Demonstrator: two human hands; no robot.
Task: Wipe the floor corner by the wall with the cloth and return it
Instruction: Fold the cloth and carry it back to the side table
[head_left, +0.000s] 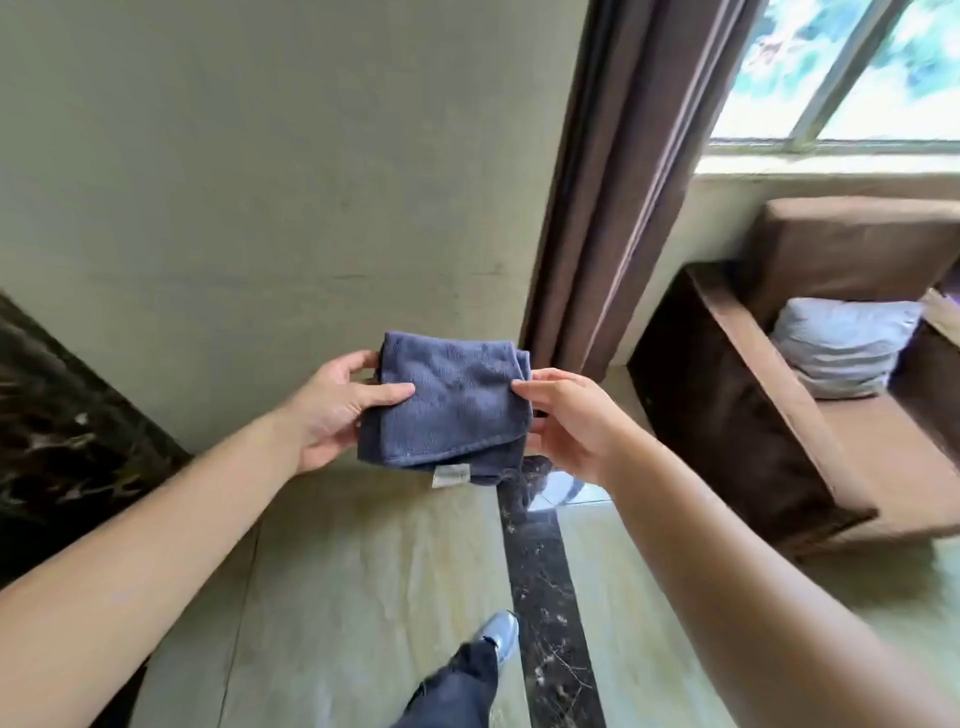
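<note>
A folded dark blue cloth (452, 405) with a small white label at its lower edge is held up in front of me, well above the floor. My left hand (337, 410) pinches its left side, thumb on the front face. My right hand (563, 421) grips its right side with the fingertips. Behind the cloth the beige wall (260, 182) meets the tiled floor (363, 561), and the floor corner (571, 374) lies at the foot of the brown curtain, partly hidden by my right hand.
A brown curtain (618, 182) hangs right of the wall. A brown armchair (779, 405) with a grey cushion (844, 345) stands at the right under a window (841, 73). A dark marble surface (62, 431) juts in at the left. My shoe (498, 631) rests beside a dark floor strip (545, 597).
</note>
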